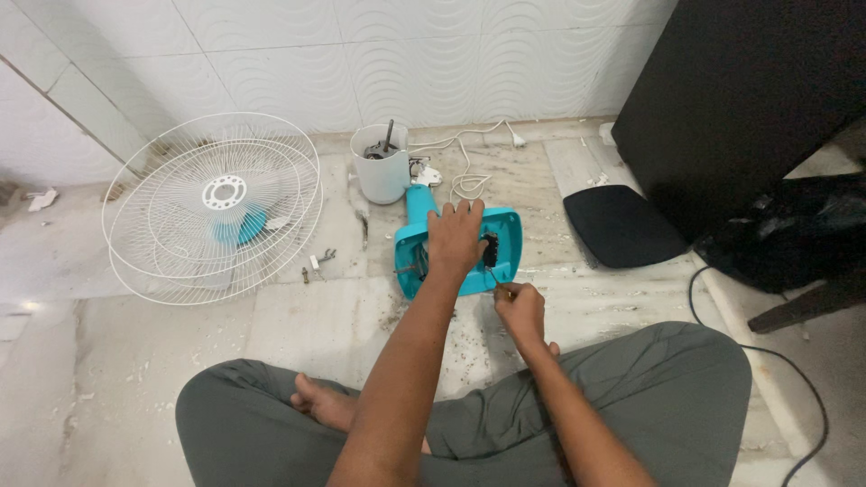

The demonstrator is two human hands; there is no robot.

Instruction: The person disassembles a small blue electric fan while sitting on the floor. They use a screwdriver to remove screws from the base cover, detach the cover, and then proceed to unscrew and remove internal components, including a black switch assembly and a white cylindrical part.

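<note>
A turquoise fan base (505,236) lies upside down on the tiled floor in front of my crossed legs. My left hand (454,239) rests flat on top of it, fingers spread, pressing it down. My right hand (520,305) is closed around a thin screwdriver (495,276) whose tip points up into the base's near right edge. A white power cord (465,180) trails from the base toward the wall.
White wire fan guards (162,239) with a turquoise blade lean at the left. A white motor housing (381,167) stands by the wall. Small screws and metal parts (317,263) lie between them. A black cover (622,224), dark furniture (749,99) and a black cable (807,397) are at the right.
</note>
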